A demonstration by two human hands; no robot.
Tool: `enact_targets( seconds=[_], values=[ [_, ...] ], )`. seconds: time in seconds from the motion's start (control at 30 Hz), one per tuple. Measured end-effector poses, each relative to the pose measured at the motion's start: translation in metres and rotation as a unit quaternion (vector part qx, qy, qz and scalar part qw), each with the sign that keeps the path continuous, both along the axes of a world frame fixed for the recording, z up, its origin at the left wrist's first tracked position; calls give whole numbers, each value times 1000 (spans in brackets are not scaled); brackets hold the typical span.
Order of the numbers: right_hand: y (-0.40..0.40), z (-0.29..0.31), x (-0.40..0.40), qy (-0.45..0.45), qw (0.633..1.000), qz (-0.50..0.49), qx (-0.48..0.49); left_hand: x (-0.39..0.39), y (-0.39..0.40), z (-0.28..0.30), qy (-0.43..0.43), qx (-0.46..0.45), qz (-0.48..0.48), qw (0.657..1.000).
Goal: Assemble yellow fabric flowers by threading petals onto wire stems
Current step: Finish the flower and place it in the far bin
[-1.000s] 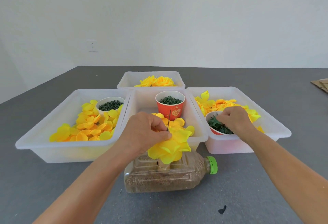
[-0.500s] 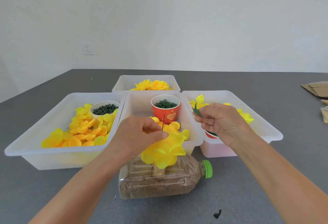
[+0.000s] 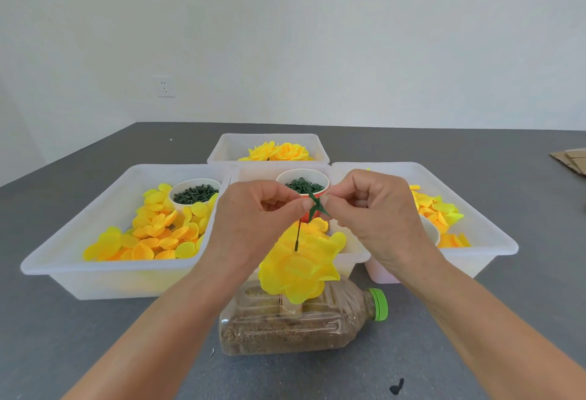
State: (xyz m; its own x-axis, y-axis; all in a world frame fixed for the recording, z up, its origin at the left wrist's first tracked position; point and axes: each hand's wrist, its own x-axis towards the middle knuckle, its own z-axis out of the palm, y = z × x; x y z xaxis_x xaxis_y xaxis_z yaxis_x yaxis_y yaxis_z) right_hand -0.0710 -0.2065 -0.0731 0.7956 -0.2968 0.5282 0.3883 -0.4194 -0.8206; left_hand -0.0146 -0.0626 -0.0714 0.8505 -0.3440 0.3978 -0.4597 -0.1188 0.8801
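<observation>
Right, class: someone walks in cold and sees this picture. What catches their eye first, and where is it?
Front and centre, two hands, left hand and right hand, pinch a small green leaf piece atop a dark wire stem. Below hangs the yellow fabric flower, above a lying sand-filled bottle. Petal-filled white bins flank them.

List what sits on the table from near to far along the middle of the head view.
Black scrap → bottle → yellow flower on its wire → red cup → far bin of finished flowers.
</observation>
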Motion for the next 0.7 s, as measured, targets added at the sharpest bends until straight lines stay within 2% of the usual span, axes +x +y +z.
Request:
enact_targets(
  seconds=[0.17,0.3,0.4,0.53,0.7],
  values=[
    [6,4,1,6,999,17,26,1,4,1,-14,-4,11,1000],
    [8,11,1,13,998,39,48,1,5,3,-42,-40,23,998],
    [9,16,-1,70,986,85,125,1,4,3,-67,-74,42,994],
    [7,19,-1,127,938,150,285,-1,1,-2,-106,-87,56,989],
    [3,17,2,133,938,139,289,3,1,-5,-113,-77,51,989]
  ],
)
